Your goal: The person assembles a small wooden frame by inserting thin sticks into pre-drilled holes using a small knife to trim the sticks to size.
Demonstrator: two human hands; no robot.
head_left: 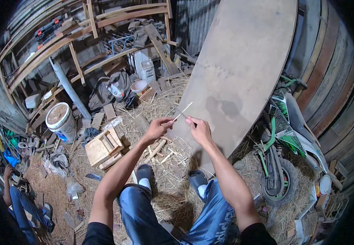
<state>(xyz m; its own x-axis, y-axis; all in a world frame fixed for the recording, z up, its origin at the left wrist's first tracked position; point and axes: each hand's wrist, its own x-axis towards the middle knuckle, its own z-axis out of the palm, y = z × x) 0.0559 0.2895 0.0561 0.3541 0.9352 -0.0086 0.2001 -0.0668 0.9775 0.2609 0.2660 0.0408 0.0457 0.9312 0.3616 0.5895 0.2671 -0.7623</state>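
Fingers of my left hand (159, 129) pinch a thin, pale wooden stick (188, 107), its far end slanting up and to the right. Close by on the right, my right hand (200, 130) is closed on a slim grey knife (179, 111), whose blade crosses the stick near my fingertips. The knife's handle is hidden in my grip. Both hands are in the air in front of a large leaning board (242, 61). Below them, wood slivers and cut strips (157, 150) lie scattered on the straw-like litter.
A small wooden box frame (103, 148) and a white bucket (61, 118) stand left. At right leans a green-and-white motorbike (281, 139). Wooden racks (99, 20) line the back wall. Another person's jeans-clad leg (26, 206) shows at lower left.
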